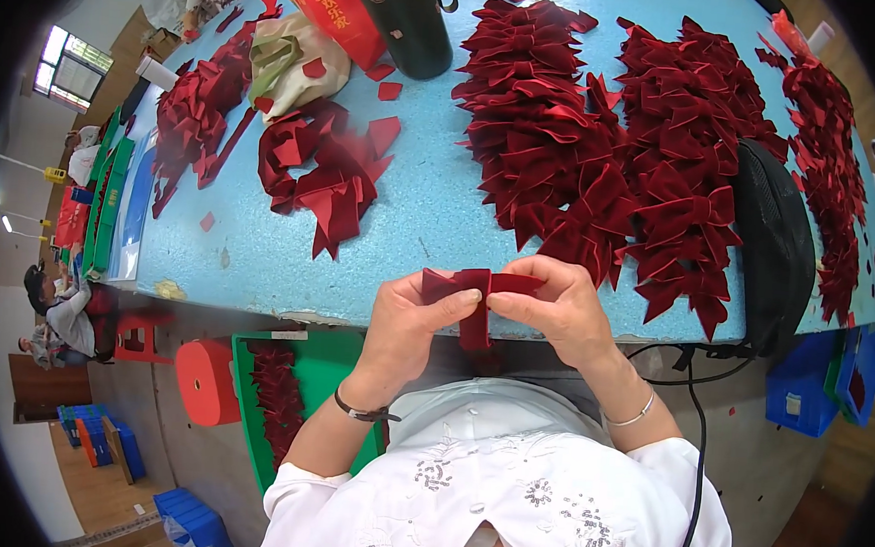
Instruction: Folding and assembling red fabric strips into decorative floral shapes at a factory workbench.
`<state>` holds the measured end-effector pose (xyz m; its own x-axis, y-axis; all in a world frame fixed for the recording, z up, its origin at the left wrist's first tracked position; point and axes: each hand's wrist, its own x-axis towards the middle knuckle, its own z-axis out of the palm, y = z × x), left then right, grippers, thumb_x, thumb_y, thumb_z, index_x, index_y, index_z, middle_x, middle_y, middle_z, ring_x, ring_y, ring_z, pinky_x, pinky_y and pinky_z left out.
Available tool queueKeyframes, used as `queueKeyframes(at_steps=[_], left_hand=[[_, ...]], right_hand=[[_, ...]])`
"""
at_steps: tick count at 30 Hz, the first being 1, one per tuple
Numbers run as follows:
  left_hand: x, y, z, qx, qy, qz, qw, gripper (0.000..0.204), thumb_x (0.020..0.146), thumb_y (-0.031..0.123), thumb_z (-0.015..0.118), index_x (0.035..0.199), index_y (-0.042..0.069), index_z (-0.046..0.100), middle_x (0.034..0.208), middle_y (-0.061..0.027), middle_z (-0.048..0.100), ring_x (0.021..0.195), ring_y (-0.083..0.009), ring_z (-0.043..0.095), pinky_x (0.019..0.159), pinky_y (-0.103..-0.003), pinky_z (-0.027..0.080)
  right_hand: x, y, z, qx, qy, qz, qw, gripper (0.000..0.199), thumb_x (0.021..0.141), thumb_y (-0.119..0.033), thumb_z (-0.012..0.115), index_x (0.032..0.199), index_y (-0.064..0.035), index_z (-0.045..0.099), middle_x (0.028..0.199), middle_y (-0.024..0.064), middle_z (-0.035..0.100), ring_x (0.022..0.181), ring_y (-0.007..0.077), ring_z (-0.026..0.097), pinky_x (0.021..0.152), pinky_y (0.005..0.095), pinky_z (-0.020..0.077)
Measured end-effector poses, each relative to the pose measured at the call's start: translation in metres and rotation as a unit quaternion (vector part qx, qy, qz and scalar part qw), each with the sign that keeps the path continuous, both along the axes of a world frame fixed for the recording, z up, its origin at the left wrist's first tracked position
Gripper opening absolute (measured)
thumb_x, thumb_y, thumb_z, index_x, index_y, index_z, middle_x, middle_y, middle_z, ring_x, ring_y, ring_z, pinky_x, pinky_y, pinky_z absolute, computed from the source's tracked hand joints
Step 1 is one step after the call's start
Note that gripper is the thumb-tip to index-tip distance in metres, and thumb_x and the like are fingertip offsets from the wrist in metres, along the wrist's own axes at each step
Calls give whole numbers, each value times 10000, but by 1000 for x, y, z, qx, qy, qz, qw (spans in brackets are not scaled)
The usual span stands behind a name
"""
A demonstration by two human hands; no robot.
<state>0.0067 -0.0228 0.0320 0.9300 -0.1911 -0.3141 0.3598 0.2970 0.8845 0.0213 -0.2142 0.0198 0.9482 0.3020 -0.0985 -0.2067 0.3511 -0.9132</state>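
Observation:
At the table's near edge I hold a dark red velvet bow (477,284) between both hands. My left hand (409,322) pinches its left loop, thumb near the middle band. On the other side my right hand (560,311) grips the right loop, thumb and fingers pressed on it. A strip of the same velvet hangs down below the middle. Beyond my hands, long rows of finished-looking red bows (537,119) cover the table's centre, with another row (681,148) beside them. Loose velvet pieces (329,167) lie in a heap to the left.
The blue table (409,242) also bears a dark bottle (403,21), a red package (319,6), a cloth bag (295,59) and a black bag (775,244) with a cable. Below are a green crate (322,357), a red stool (206,380) and blue bins (801,386). Other people sit at left.

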Motion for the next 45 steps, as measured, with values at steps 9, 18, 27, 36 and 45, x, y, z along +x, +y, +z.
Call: queueKeyframes(at_steps=[9,18,27,36,45], left_hand=[[-1,-7,13,94,-55,-17,994,290,796,14,726,1060,-38,621,901,-69,680,771,-110,631,742,-237,520],[0,-7,14,11,-76,0,997,385,802,31,729,1137,-36,552,922,-84,676,826,-111,638,730,-243,533],[-1,-2,12,19,-51,2,998,258,844,34,683,1075,-24,585,952,-77,665,837,-102,622,772,-239,515],[8,13,8,81,-59,4,995,178,915,145,623,904,-27,669,813,-33,663,718,-80,591,660,-268,514],[5,2,18,-20,-22,37,999,172,922,118,602,977,-37,652,829,-46,657,734,-104,597,683,-294,528]], right_hand=[[2,0,0,-86,20,40,995,163,821,-96,723,922,26,684,805,49,679,720,83,614,636,204,489],[-6,9,-4,64,106,-42,991,163,827,-82,718,948,21,681,824,59,691,725,96,631,681,223,503],[-10,13,3,19,55,-35,998,155,815,-49,723,946,19,676,857,65,693,756,99,641,695,222,506],[-13,18,-3,65,76,-50,994,145,817,-38,714,948,8,672,870,70,693,764,105,643,703,228,506],[-10,15,-5,100,107,-60,987,146,825,-54,706,955,-2,666,882,66,692,793,101,634,723,237,494]])
